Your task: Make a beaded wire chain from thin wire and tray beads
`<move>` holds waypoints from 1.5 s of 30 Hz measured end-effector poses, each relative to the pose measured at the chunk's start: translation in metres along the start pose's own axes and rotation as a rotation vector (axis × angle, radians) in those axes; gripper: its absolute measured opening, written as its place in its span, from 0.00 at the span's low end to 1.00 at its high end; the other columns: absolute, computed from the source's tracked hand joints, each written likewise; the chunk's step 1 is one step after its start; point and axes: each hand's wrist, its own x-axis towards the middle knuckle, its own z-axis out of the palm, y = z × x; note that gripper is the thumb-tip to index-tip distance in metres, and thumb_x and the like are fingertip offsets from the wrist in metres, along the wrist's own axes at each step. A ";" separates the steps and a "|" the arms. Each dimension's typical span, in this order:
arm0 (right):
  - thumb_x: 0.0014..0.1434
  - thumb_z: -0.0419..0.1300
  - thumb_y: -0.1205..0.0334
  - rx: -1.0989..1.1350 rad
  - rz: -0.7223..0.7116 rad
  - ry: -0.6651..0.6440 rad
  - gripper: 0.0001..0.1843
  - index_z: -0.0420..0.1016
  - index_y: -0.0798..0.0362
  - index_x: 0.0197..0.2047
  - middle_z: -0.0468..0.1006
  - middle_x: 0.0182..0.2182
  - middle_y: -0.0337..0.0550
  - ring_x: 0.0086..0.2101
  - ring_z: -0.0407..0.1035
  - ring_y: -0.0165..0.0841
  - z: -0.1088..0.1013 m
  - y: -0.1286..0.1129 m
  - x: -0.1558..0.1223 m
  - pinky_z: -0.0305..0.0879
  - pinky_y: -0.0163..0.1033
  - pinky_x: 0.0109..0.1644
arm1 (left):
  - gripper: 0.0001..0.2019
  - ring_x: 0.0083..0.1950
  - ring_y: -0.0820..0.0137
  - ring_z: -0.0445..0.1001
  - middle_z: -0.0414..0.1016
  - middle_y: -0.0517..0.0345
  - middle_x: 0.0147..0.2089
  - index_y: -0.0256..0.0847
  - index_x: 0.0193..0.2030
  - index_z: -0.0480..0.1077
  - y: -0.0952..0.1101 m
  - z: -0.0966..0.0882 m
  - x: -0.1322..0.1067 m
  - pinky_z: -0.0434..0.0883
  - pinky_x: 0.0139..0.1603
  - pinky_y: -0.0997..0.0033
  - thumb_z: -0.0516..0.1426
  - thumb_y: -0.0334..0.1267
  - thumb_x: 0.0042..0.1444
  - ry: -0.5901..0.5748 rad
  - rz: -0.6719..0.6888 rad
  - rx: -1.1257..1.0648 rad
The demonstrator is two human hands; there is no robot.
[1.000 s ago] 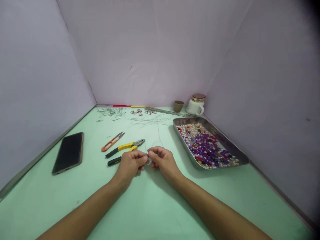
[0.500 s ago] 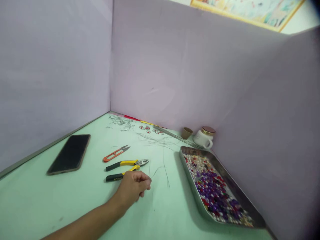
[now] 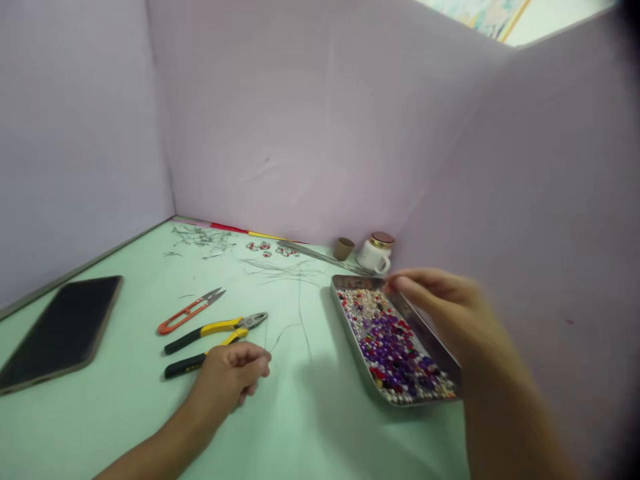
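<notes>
My left hand [image 3: 231, 375] rests on the green table, fingers curled, pinching the end of a thin wire [image 3: 283, 331] that runs up and away from it. Yellow-handled pliers [image 3: 215, 330] lie just behind this hand, and orange thread snips [image 3: 187, 311] lie beyond them. My right hand [image 3: 445, 303] is raised and blurred above the right side of a metal tray [image 3: 350, 333] full of purple, red and pearl beads [image 3: 390, 347]. Its fingers point left, held close together, and I cannot make out anything in them.
A black phone [image 3: 55, 333] lies at the left. At the back are wire scraps [image 3: 200, 239], small beaded pieces [image 3: 270, 249], a bundle of straight wires [image 3: 325, 257], a small brown cup [image 3: 343, 249] and a white lidded mug [image 3: 376, 252]. Lilac walls enclose the table.
A second ago both hands pinched the wire together. My right hand let go, left the view, and now hovers over the bead tray. The camera has swung right.
</notes>
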 end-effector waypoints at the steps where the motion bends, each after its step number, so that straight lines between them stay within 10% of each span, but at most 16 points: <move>1: 0.51 0.56 0.60 -0.124 0.044 -0.051 0.10 0.77 0.54 0.33 0.77 0.27 0.42 0.28 0.69 0.35 -0.001 0.010 0.009 0.62 0.36 0.30 | 0.11 0.17 0.79 0.55 0.64 0.62 0.18 0.35 0.28 0.70 -0.001 0.000 0.001 0.52 0.17 0.77 0.56 0.42 0.44 -0.002 -0.002 0.013; 4: 0.46 0.57 0.68 -0.493 0.117 -0.317 0.08 0.77 0.56 0.28 0.78 0.24 0.43 0.26 0.69 0.33 0.005 0.043 0.031 0.61 0.34 0.29 | 0.11 0.17 0.78 0.55 0.62 0.63 0.17 0.35 0.28 0.70 -0.001 -0.001 0.002 0.52 0.18 0.78 0.57 0.43 0.44 -0.011 -0.021 0.040; 10: 0.39 0.62 0.69 -0.541 0.114 -0.440 0.05 0.78 0.52 0.24 0.78 0.24 0.39 0.28 0.70 0.32 0.024 0.082 0.039 0.60 0.32 0.31 | 0.12 0.18 0.78 0.56 0.63 0.64 0.17 0.37 0.30 0.71 -0.003 -0.003 0.003 0.53 0.19 0.78 0.58 0.44 0.43 0.001 -0.066 0.031; 38: 0.44 0.54 0.69 -0.794 0.058 -0.373 0.06 0.72 0.55 0.24 0.76 0.26 0.47 0.30 0.68 0.37 0.038 0.066 0.028 0.56 0.36 0.30 | 0.10 0.19 0.79 0.56 0.66 0.61 0.22 0.35 0.30 0.69 0.003 0.000 -0.004 0.54 0.19 0.78 0.56 0.41 0.46 -0.015 0.001 0.064; 40: 0.48 0.53 0.67 -0.657 0.023 -0.266 0.06 0.70 0.54 0.27 0.74 0.25 0.45 0.29 0.67 0.35 0.041 0.053 0.025 0.57 0.36 0.31 | 0.09 0.19 0.80 0.56 0.65 0.61 0.22 0.35 0.29 0.69 0.003 0.002 -0.006 0.54 0.18 0.78 0.56 0.40 0.46 -0.021 0.007 0.072; 43: 0.48 0.56 0.62 0.187 0.070 -0.089 0.05 0.67 0.54 0.25 0.71 0.20 0.39 0.23 0.66 0.30 0.063 0.024 0.012 0.62 0.35 0.29 | 0.09 0.19 0.79 0.56 0.65 0.61 0.21 0.34 0.27 0.69 0.006 0.004 -0.011 0.55 0.19 0.78 0.56 0.40 0.45 -0.028 0.039 0.064; 45: 0.44 0.61 0.61 0.723 0.212 -0.206 0.08 0.67 0.55 0.26 0.73 0.21 0.38 0.24 0.67 0.29 0.084 0.005 -0.001 0.66 0.37 0.31 | 0.09 0.19 0.79 0.57 0.66 0.60 0.22 0.34 0.27 0.70 0.008 0.004 -0.015 0.56 0.19 0.78 0.57 0.40 0.45 -0.055 0.086 0.046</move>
